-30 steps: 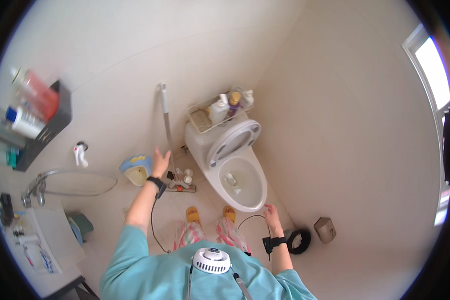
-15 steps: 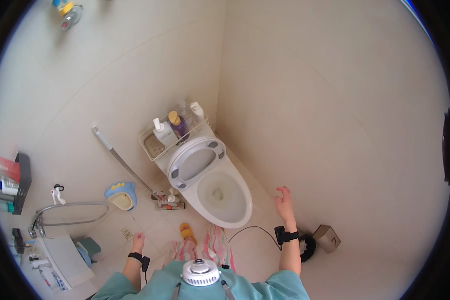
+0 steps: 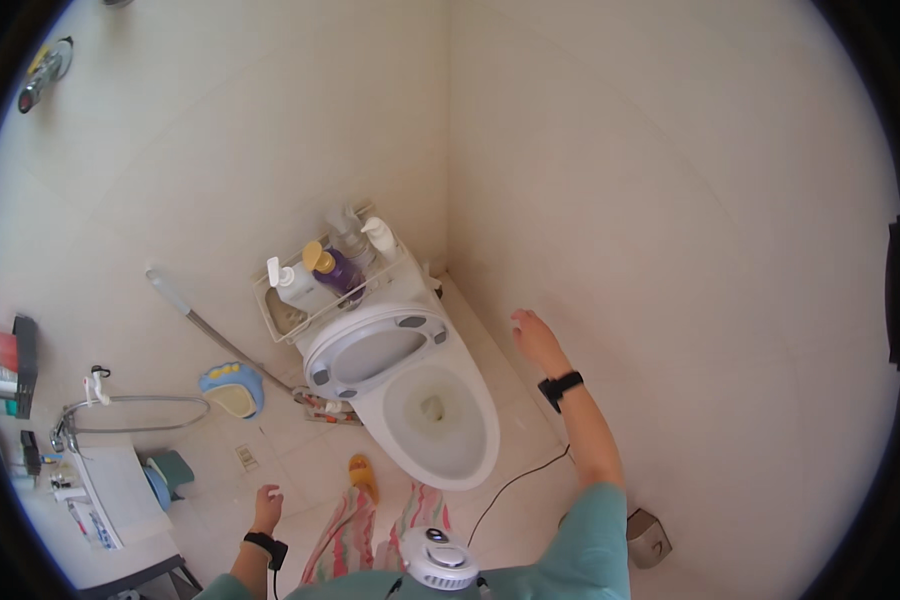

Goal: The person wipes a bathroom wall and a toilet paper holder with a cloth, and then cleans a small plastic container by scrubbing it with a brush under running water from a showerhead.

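My right hand [image 3: 536,338] reaches forward, right of the toilet [image 3: 444,475], fingers loosely bent and holding nothing. Low on the left, my left hand [image 3: 267,508] hangs over the floor, its fingers apart with nothing in them. The toilet's lid and seat [image 3: 375,350] stand raised, and the bowl shows water. On the tank, a wire rack [image 3: 315,326] carries a white pump bottle [image 3: 300,288], a purple bottle with a yellow pump [image 3: 340,274], a clear bottle and a white bottle [image 3: 380,238]. Neither hand touches any of these.
A long-handled tool [image 3: 210,332] leans at the left wall near a blue foot-shaped basin [image 3: 232,390]. Farther left are a shower hose [image 3: 140,428] and a white washstand [image 3: 125,495]. A brown box [image 3: 649,540] stands by the right wall. A black cable [image 3: 515,483] crosses the floor.
My right arm has stretched farther forward, bringing the hand up and left toward the tank. My left hand has dropped slightly lower. The view has shifted, and my body leans more forward.
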The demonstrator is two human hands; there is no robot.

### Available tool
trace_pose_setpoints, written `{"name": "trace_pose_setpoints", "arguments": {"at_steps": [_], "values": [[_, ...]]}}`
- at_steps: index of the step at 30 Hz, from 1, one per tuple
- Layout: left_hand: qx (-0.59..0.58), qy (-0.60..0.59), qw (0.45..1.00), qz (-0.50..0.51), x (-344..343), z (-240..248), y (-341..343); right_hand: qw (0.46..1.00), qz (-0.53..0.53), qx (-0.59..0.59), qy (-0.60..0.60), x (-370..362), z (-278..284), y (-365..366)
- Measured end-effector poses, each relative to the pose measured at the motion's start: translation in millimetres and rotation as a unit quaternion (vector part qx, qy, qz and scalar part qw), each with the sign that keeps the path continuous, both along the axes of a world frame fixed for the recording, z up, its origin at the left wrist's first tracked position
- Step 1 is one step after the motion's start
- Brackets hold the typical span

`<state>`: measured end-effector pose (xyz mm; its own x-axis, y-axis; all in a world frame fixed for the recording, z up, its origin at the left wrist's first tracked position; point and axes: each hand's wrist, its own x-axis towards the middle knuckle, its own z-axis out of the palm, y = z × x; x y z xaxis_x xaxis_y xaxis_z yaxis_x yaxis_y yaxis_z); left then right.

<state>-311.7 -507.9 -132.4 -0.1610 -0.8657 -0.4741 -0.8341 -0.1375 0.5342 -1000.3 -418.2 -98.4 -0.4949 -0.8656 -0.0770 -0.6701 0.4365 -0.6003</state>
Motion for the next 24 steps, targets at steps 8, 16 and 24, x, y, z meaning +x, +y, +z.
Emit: {"name": "trace_pose_setpoints", "arguments": {"at_steps": [8,16,24], "values": [[0.005,-0.154,0.985,0.072,44,20,63,0.974,0.162,0.108,0.117,-45,-106,-157],[0.037,-0.177,0.971,0.155,39,34,99,0.987,0.107,0.017,-0.117,-14,-183,-262],[0.055,-0.172,0.967,0.181,52,33,125,0.984,0.095,0.068,-0.136,0,-241,-287]]}}
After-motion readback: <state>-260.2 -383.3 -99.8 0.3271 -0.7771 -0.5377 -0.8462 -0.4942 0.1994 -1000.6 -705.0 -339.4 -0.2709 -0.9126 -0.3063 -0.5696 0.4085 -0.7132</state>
